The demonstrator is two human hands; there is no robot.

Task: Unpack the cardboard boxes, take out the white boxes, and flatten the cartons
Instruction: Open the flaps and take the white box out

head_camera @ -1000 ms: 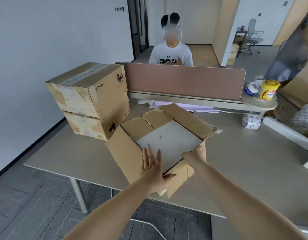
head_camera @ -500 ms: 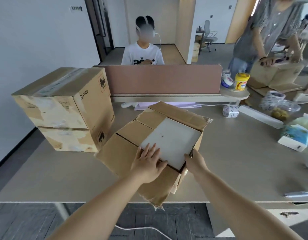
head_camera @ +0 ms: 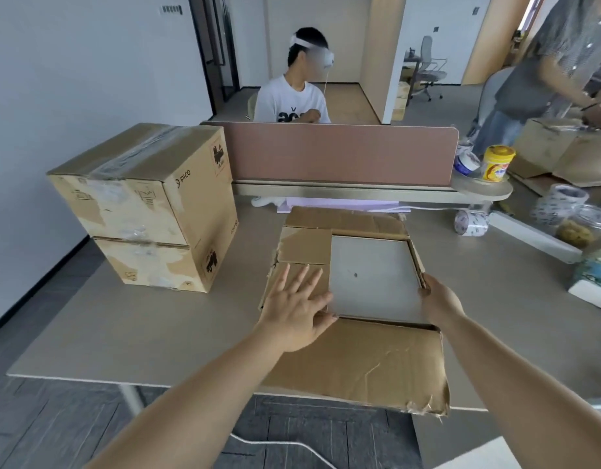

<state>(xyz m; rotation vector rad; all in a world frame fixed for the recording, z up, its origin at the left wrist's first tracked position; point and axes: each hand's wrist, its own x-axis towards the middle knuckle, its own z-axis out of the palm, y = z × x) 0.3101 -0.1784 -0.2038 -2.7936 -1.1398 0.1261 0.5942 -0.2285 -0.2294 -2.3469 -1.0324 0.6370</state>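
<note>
An opened brown carton [head_camera: 360, 360] lies pressed flat on the table [head_camera: 150, 333] in front of me, its flaps spread out. A pale square panel [head_camera: 373, 275] shows in its middle. My left hand [head_camera: 295, 299] presses with straight spread fingers on the carton's left flap, thumb at the panel's near left corner. My right hand [head_camera: 439, 299] grips the carton's right edge beside the panel. Two sealed brown cartons [head_camera: 146, 204] stand stacked at the left of the table.
A pink divider [head_camera: 339, 154] closes off the far side, with a seated person [head_camera: 292, 96] behind it. At the right are a yellow tub [head_camera: 498, 162], a tape roll [head_camera: 471, 223], jars, and a standing person [head_camera: 563, 62] handling another carton [head_camera: 563, 147].
The carton has gone from standing tilted and open to lying flat on the table. My left hand slid onto the left flap; my right hand stayed on the right edge.
</note>
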